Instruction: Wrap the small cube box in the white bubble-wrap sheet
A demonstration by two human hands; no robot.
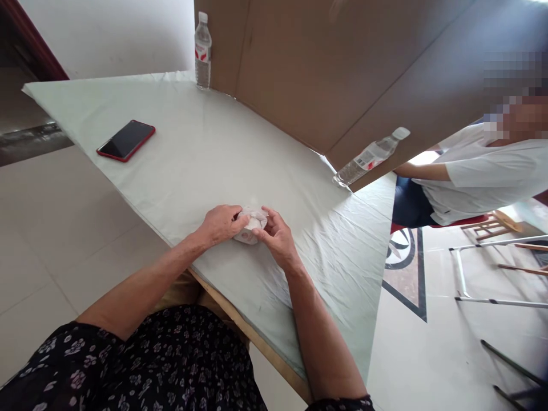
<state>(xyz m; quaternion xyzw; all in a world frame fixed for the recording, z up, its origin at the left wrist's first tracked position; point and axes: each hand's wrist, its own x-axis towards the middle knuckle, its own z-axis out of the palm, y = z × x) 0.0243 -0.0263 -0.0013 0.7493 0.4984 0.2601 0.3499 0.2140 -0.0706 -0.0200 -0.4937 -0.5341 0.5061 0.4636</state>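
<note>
A small whitish packet or box (247,236) with a faint reddish mark is between my two hands, just above or on the pale green tablecloth (192,148). From its left side my left hand (222,223) grips it, with the thumb over its top. My right hand (277,235) holds the right side between thumb and fingers. Thin, crumpled white material shows at the packet's top. What exactly the packet is, I cannot make out.
A phone in a red case (127,140) lies at the left. Two water bottles (202,54) (370,158) stand against a large brown board (299,74). Beyond it at the right sits a person in a white shirt (483,171), near a metal frame (460,274).
</note>
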